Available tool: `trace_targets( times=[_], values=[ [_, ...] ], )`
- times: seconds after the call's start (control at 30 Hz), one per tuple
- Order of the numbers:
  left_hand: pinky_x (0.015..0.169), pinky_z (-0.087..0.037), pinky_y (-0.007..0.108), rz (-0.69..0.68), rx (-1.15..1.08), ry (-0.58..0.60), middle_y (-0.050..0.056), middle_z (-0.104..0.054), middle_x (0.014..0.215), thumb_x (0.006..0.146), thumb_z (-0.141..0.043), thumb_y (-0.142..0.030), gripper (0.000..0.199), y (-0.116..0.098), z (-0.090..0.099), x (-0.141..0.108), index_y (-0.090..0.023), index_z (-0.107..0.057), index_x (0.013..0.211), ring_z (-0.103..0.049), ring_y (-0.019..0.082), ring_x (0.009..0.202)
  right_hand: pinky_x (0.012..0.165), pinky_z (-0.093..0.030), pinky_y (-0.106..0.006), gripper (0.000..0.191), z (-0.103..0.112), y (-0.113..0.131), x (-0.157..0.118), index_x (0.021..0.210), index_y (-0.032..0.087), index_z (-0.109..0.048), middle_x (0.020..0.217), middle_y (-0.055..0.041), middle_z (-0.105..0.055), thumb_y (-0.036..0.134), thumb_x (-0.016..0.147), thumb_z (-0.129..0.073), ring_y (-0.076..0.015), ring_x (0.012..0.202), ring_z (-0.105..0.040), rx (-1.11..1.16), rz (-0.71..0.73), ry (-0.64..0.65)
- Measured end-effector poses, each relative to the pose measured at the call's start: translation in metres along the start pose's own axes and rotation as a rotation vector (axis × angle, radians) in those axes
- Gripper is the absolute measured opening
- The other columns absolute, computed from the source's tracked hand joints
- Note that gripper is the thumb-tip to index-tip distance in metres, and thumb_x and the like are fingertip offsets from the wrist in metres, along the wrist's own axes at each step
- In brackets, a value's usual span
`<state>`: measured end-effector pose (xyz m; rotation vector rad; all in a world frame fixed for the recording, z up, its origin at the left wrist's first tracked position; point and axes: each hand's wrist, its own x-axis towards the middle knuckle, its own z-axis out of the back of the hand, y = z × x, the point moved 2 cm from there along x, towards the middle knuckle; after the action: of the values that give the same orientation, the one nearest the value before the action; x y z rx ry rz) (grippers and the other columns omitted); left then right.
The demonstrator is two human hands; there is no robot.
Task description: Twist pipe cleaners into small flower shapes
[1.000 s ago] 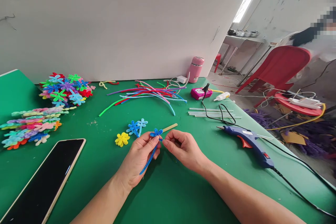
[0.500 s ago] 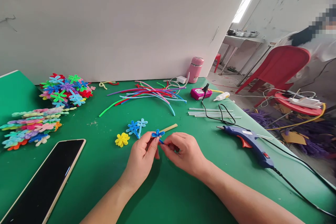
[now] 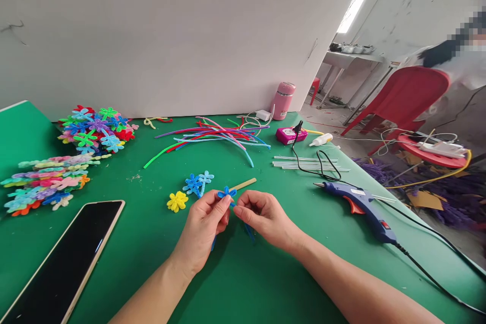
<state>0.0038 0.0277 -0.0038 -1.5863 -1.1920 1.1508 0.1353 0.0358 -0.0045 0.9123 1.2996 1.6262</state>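
A dark blue pipe cleaner (image 3: 227, 192), bent into a small flower shape, is pinched between the thumb and fingers of my left hand (image 3: 207, 225). My right hand (image 3: 264, 215) pinches the same pipe cleaner just to the right. Blue ends hang below both hands. Behind the fingers lies a thin tan stick (image 3: 244, 184) on the green table. Just left of my hands are blue pipe cleaner flowers (image 3: 193, 184) and a yellow pipe cleaner flower (image 3: 176, 201).
Loose coloured pipe cleaners (image 3: 212, 134) lie at the back. Finished flowers (image 3: 94, 131) are piled left, above a phone (image 3: 68, 263). On the right are a glue gun (image 3: 357, 205), its cord, glue sticks (image 3: 304, 163), a pink power socket (image 3: 290, 135) and a pink bottle (image 3: 283, 101).
Blue pipe cleaner ends now show below both hands. The small blue flower has turned slightly and shifted a little left. The things on the table lie as before.
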Motion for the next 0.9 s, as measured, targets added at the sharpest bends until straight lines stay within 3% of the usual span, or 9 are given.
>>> trace_targets(
  times=[0.2, 0.33, 0.6, 0.9],
  values=[
    [0.036, -0.023, 0.014, 0.027, -0.029, 0.019, -0.006, -0.045, 0.050, 0.077, -0.054, -0.031, 0.022, 0.002, -0.001, -0.001, -0.017, -0.046, 0.063, -0.032, 0.004, 0.042, 0.045, -0.022, -0.021, 0.029, 0.000, -0.003, 0.003, 0.062, 0.015, -0.045, 0.054, 0.0049, -0.036, 0.039, 0.077, -0.051, -0.0066, 0.050, -0.028, 0.143, -0.041, -0.047],
    [0.037, -0.026, 0.017, 0.028, -0.005, 0.040, -0.006, -0.048, 0.051, 0.078, -0.052, -0.031, 0.021, 0.003, -0.004, -0.001, -0.017, -0.046, 0.064, -0.035, 0.003, 0.038, 0.045, -0.022, -0.020, 0.030, -0.001, -0.004, 0.003, 0.063, 0.016, -0.045, 0.053, 0.0053, -0.038, 0.041, 0.077, -0.052, -0.0061, 0.048, -0.028, 0.231, -0.093, -0.086],
    [0.054, -0.035, 0.020, -0.028, 0.122, -0.033, -0.005, -0.045, 0.061, 0.080, -0.049, -0.033, 0.021, 0.006, -0.003, -0.002, -0.017, -0.045, 0.066, -0.039, 0.008, 0.058, 0.047, -0.033, -0.019, 0.034, -0.005, -0.003, 0.002, 0.066, 0.016, -0.047, 0.055, 0.0032, -0.050, 0.048, 0.073, -0.055, -0.0061, 0.048, -0.042, 0.254, -0.149, -0.081],
    [0.057, -0.035, 0.022, -0.132, 0.351, -0.058, -0.004, -0.043, 0.063, 0.082, -0.043, -0.037, 0.024, 0.008, 0.000, -0.002, -0.019, -0.043, 0.067, -0.038, 0.010, 0.061, 0.050, -0.040, -0.019, 0.032, -0.010, -0.006, 0.003, 0.068, 0.015, -0.048, 0.059, 0.0009, -0.060, 0.045, 0.070, -0.060, -0.0074, 0.051, -0.055, 0.415, -0.197, -0.070]
  ],
)
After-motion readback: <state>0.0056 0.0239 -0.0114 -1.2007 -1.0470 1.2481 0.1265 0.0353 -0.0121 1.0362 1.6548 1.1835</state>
